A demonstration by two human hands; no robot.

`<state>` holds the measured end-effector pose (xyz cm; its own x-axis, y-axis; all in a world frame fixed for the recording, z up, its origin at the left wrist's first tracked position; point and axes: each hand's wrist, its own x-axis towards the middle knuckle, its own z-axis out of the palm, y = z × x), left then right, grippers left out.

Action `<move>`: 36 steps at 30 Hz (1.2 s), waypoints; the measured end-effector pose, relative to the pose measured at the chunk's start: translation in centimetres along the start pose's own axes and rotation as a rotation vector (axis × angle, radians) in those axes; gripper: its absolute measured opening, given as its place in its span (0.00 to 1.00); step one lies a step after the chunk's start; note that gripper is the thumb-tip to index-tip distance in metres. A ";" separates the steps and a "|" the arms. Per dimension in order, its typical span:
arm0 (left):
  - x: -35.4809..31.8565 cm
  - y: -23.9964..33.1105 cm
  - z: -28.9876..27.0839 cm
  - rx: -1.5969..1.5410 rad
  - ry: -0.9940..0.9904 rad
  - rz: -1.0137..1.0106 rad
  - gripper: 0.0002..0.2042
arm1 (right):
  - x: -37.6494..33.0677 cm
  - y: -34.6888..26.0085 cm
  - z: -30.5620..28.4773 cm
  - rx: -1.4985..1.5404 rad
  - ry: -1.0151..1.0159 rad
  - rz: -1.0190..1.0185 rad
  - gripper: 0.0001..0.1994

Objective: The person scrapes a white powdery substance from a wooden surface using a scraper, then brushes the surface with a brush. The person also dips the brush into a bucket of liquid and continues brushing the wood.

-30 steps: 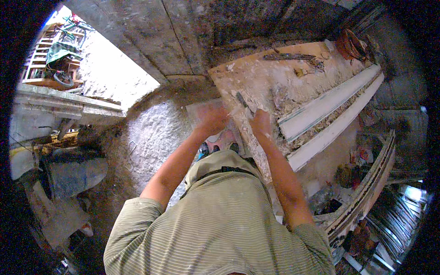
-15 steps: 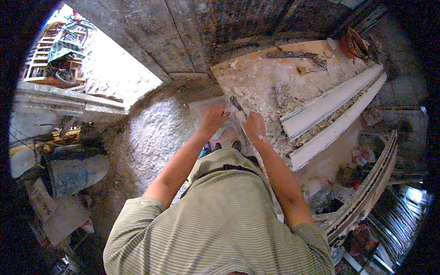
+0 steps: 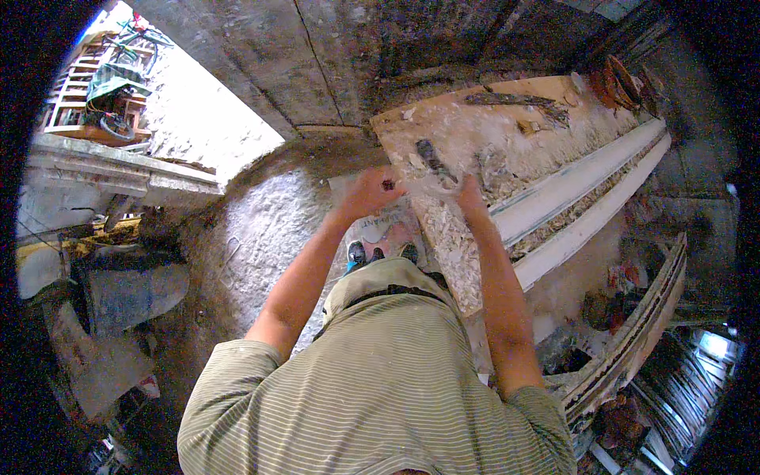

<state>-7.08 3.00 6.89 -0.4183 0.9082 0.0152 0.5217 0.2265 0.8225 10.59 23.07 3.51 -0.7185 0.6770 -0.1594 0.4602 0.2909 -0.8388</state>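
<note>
My right hand [image 3: 472, 198] is closed around a hand tool with a dark, flat, trowel-like end [image 3: 432, 157]. Motion smears the tool, so its exact kind is unclear. It points away to the upper left, over a board [image 3: 412, 127] strewn with pale chips and plaster-like crumbs. To the left of the board's edge, my left hand [image 3: 370, 195] is curled, and a small dark spot shows at its fingers. Whether that is a held thing or a shadow I cannot make out. The two hands are apart.
Two long white moulding strips [image 3: 582, 186] lie across the board's right side. Dark stick-like pieces [image 3: 514, 100] and a reddish-brown basket-like thing [image 3: 621, 83] are at its far end. A curved frame [image 3: 633, 332] stands at the right. White powdery material [image 3: 273, 229] covers the floor at the left.
My right hand and the tool have moved right and slightly farther away, over the board. My left hand has shifted slightly left, so the hands are wider apart.
</note>
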 end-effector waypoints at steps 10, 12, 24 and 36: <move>1.0 4.3 3.3 -0.788 0.226 -0.442 0.13 | -6.1 -10.0 2.4 0.440 0.211 0.202 0.17; 0.7 4.6 3.3 -1.114 0.330 -0.445 0.13 | -6.5 -10.5 1.7 0.257 0.259 0.058 0.20; -0.6 7.9 0.0 -1.466 -0.044 -0.700 0.08 | -7.2 -12.9 -3.6 -0.660 0.005 -0.479 0.25; 0.0 6.3 0.0 -1.908 -0.344 -0.487 0.07 | -6.9 -12.3 -2.1 -0.242 0.155 -0.325 0.20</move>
<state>-3.80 4.45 12.13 0.0010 0.9672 -0.2540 -0.9862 0.0430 0.1599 10.94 16.25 16.00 -0.7680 0.6122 0.1882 0.3456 0.6435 -0.6830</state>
